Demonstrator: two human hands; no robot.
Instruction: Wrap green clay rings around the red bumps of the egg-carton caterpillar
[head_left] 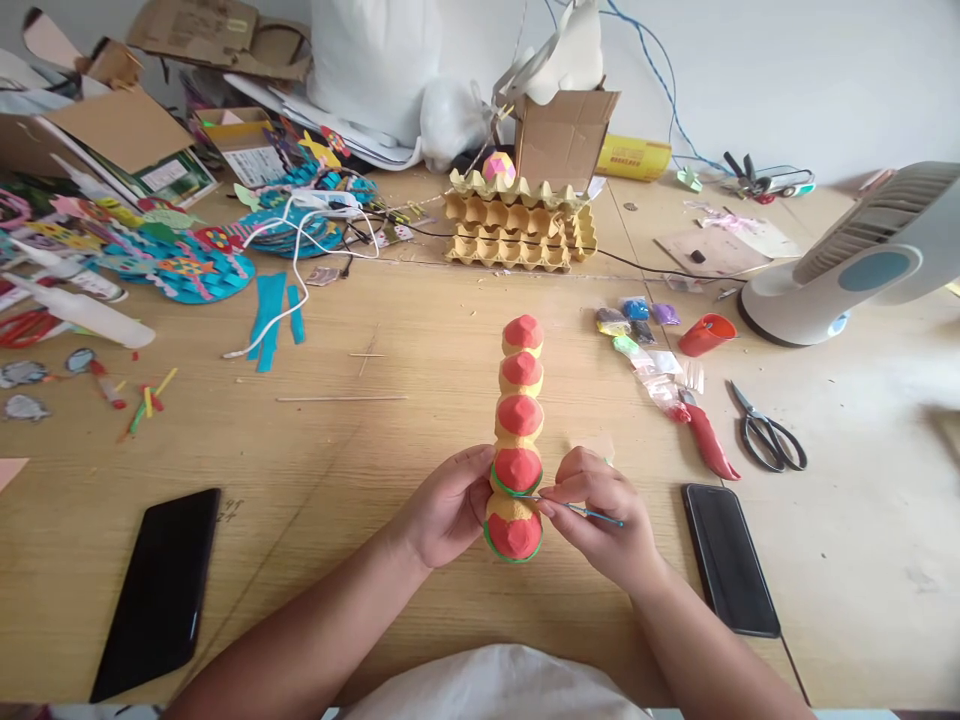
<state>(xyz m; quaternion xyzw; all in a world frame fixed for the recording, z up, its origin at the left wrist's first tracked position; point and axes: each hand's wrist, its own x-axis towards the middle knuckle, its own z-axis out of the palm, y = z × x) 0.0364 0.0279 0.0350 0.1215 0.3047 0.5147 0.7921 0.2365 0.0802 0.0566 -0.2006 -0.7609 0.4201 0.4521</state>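
Note:
A strip of egg carton cups (pixel 519 415), yellow with red clay on each bump, runs away from me over the table. Green edging rims the two bumps closest to me. My left hand (pixel 452 505) grips the strip from its left side near that end. Between the thumb and fingers of my right hand (pixel 600 510) is a thin blue-handled tool (pixel 592 514). Its tip touches the green edge of the second bump from my end. Whether the strip rests on the table or is lifted slightly, I cannot tell.
Black scissors (pixel 769 430), a red-handled fork (pixel 705 432), a red cup (pixel 706 334) and small clay packets (pixel 636 310) lie to the right. Two phones (pixel 161 590) (pixel 731 558) flank my arms. Stacked egg cartons (pixel 517 225) stand at the back, a white fan (pixel 847 260) at far right.

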